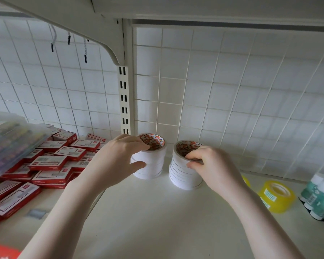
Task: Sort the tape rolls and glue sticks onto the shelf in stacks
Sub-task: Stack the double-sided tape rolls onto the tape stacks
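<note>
Your right hand (pixel 211 165) hides most of a yellow roll (pixel 245 181) behind it. Far right of that hand, the pack of green-capped bottles (pixel 321 198) is blurred and edge-cut; box labels (pixel 49 162) left of your left hand (pixel 120 156) are unreadable.

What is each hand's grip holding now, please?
Left hand: closed on the left stack of white tape rolls.
Right hand: closed on the right stack of white tape rolls.
</note>
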Demonstrator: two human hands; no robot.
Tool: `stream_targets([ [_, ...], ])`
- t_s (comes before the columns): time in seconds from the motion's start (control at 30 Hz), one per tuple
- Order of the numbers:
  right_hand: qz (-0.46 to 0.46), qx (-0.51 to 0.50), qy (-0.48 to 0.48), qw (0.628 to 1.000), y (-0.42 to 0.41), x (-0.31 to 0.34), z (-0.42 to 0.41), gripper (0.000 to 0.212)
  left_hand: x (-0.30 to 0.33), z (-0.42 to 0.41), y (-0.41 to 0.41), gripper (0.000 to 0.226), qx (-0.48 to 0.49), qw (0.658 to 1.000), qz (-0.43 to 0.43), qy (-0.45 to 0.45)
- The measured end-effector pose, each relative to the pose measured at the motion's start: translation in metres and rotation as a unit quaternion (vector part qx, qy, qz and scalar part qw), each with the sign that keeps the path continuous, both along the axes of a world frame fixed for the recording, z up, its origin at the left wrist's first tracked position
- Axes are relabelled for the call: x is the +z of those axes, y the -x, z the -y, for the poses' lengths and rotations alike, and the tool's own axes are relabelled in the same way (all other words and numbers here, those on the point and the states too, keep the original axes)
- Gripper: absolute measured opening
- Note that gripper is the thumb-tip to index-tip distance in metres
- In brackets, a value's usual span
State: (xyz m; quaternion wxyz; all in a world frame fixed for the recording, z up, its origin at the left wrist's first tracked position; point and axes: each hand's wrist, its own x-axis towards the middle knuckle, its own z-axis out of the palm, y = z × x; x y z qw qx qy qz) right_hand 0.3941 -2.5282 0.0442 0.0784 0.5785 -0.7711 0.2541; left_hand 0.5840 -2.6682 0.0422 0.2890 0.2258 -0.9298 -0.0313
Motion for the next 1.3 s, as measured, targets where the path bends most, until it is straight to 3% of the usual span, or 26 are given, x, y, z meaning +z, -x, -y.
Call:
stream_targets([
  [0.37, -0.004, 0.01, 0.009, 1.0, 0.002, -0.006, -0.002, 0.01, -0.011, -0.007, -0.003, 0.041, -0.007, 1.0, -0.021, 0.003],
  [0.53, 0.002, 0.01, 0.083, 0.996, 0.008, -0.007, -0.016, 0.029, -0.02, -0.019, -0.004, 0.047, 0.021, 0.999, -0.035, 0.018],
  [0.83, -0.094, -0.092, 0.128, 0.983, 0.037, -0.028, -0.092, 0.023, -0.038, -0.07, 0.0, 0.049, 0.112, 0.992, -0.059, -0.011],
  [1.03, -0.12, -0.095, 0.163, 0.975, 0.043, -0.05, -0.144, 0.013, -0.059, -0.127, 0.01, 0.045, 0.155, 0.985, -0.051, -0.059],
  [1.17, -0.098, -0.111, 0.161, 0.976, 0.042, -0.063, -0.175, 0.026, -0.063, -0.16, 0.017, 0.048, 0.157, 0.981, -0.053, -0.1],
  [1.3, -0.1, -0.141, 0.168, 0.971, 0.036, -0.072, -0.212, 0.021, -0.063, -0.188, 0.02, 0.049, 0.129, 0.985, -0.058, -0.101],
])
